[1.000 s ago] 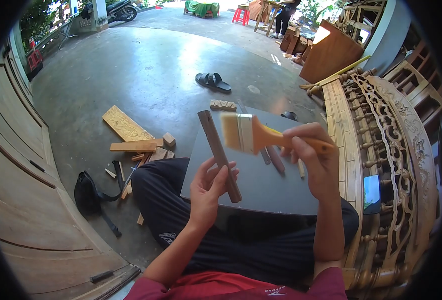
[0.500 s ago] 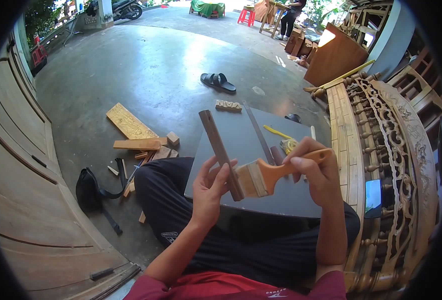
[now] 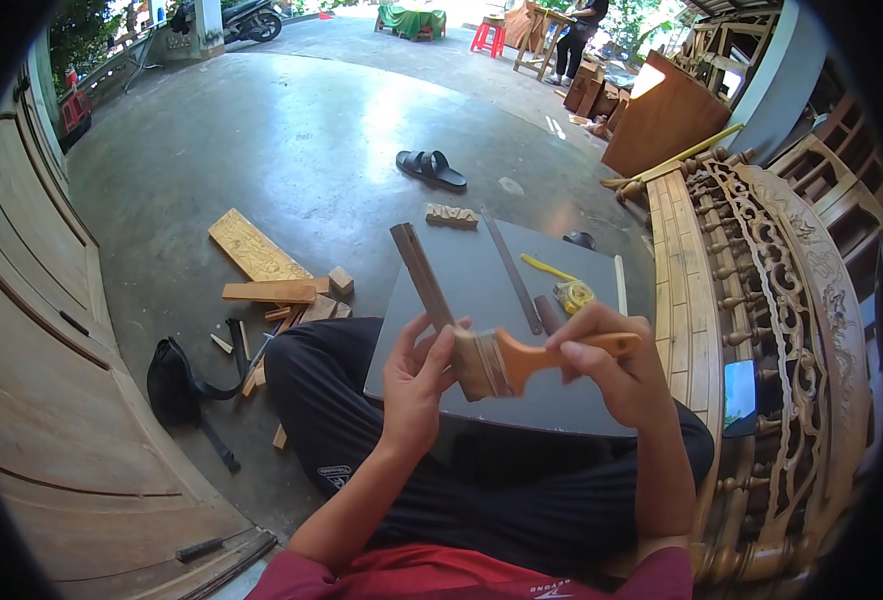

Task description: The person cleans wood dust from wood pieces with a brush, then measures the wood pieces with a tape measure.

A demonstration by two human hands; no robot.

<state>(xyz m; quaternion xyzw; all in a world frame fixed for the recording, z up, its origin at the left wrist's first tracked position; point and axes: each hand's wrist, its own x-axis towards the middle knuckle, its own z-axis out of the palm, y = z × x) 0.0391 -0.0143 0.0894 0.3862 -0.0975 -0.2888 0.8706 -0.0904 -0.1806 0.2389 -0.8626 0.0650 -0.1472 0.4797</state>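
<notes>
My left hand [image 3: 414,385] is closed around a dark brown wooden strip [image 3: 421,275], which it holds tilted above the grey board [image 3: 422,300]. A wide paintbrush [image 3: 527,362] with an orange handle is pinched in my right hand [image 3: 610,372]. The bristles lie against the lower part of the strip. Behind my hands, a yellow tape measure [image 3: 573,294], a long thin dark bar [image 3: 510,268] and a pale strip [image 3: 621,285] rest on the board. A small carved wooden piece [image 3: 452,216] sits at its far edge.
Wood pieces [image 3: 267,292] and a black pouch [image 3: 174,385] lie on the floor at left. A black sandal [image 3: 431,168] is beyond the board. A carved wooden bench [image 3: 687,300] stands at right, wooden panels [image 3: 52,380] at left. Another person [image 3: 574,42] stands far back.
The brush has moved slightly left and down, its bristles now overlapping the strip's lower end. My right hand has shifted left and down with it, uncovering the tape measure.
</notes>
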